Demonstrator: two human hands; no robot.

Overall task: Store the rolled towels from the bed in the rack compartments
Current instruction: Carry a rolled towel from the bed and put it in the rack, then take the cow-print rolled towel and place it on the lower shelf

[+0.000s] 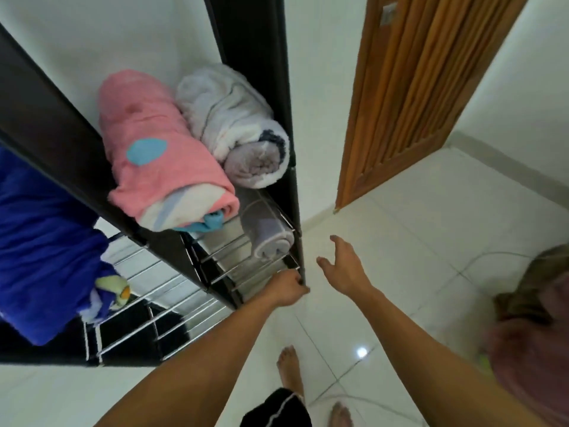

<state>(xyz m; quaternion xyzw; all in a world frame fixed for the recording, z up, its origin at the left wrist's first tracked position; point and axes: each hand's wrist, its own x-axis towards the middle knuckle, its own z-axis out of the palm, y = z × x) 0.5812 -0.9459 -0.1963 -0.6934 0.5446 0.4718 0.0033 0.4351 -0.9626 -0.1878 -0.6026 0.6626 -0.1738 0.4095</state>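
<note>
A black rack (294,192) with chrome bar shelves stands against the white wall. Its top right shelf holds a rolled pink towel (160,155) with a blue spot and, beside it, a rolled white and grey towel (237,127). One shelf lower lies a rolled grey towel (268,235). A rolled dark blue towel (40,251) fills the left compartment. My left hand (286,288) reaches into a lower right compartment at the rack's front post; its fingers are hidden behind the post. My right hand (343,265) hovers open just right of the rack, holding nothing.
A wooden door (409,97) stands open to the right of the rack. White tiled floor (415,229) lies in front, with my bare feet (289,371) on it. Blurred pinkish fabric and a tan object (529,328) sit at the right edge.
</note>
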